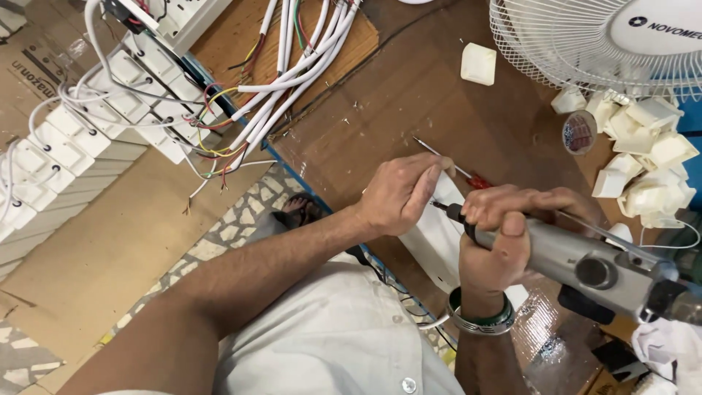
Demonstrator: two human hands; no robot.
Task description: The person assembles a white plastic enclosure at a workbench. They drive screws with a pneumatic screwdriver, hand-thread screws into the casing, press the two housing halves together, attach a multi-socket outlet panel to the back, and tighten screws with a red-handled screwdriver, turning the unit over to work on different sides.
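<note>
My right hand (504,234) grips a grey power screwdriver (585,267) and points its bit left toward a flat white plastic box (439,238) on the brown table (409,102). The left hand (402,194) presses down on the top of that box, fingers curled over its edge right beside the bit tip. Behind both hands lies a thin screwdriver with a red handle (468,178), partly hidden by them. A green and silver bangle circles my right wrist.
A white fan (585,36) stands at the top right over a heap of small white plastic parts (643,161) and a tape roll (579,132). White cables with coloured wires (285,80) and stacked white switch boxes (80,139) fill the left. One white block (478,64) lies alone.
</note>
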